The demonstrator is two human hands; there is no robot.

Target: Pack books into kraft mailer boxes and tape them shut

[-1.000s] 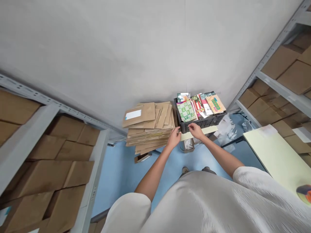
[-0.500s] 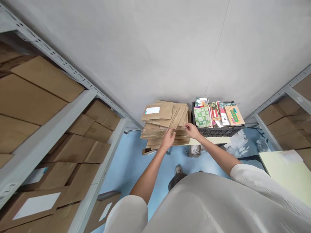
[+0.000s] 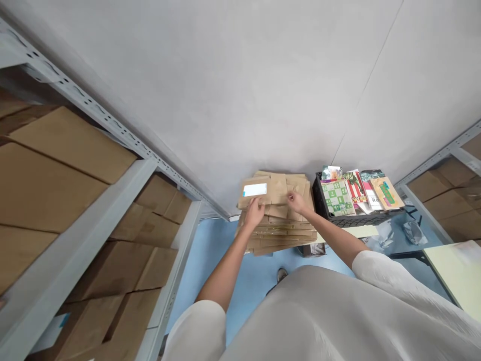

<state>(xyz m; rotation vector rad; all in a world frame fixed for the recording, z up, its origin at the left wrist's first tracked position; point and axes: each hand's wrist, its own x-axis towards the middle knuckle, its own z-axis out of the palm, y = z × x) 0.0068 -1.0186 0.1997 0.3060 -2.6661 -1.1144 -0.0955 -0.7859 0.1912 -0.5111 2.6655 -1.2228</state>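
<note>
1. Since the earlier frame, both hands have moved up from the stack's front edge onto its top, and the whole scene sits lower and further right in view.
2. The left hand (image 3: pixel 254 211) is narrowly curled at the near edge of the top envelope (image 3: pixel 254 189), which has a white label; I cannot tell whether it grips.
3. The right hand (image 3: pixel 296 202) rests narrowly curled on the stack of kraft envelopes (image 3: pixel 278 231); its grip is also unclear.
4. The black plastic crate (image 3: pixel 351 219) stands just right of the stack, packed upright with illustrated booklets (image 3: pixel 338 198).
5. The crate's back edge nearly meets the grey wall (image 3: pixel 240 90). A pale table edge (image 3: pixel 364 231) shows in front, with blue floor (image 3: pixel 221 245) beyond the stack's near side.
</note>
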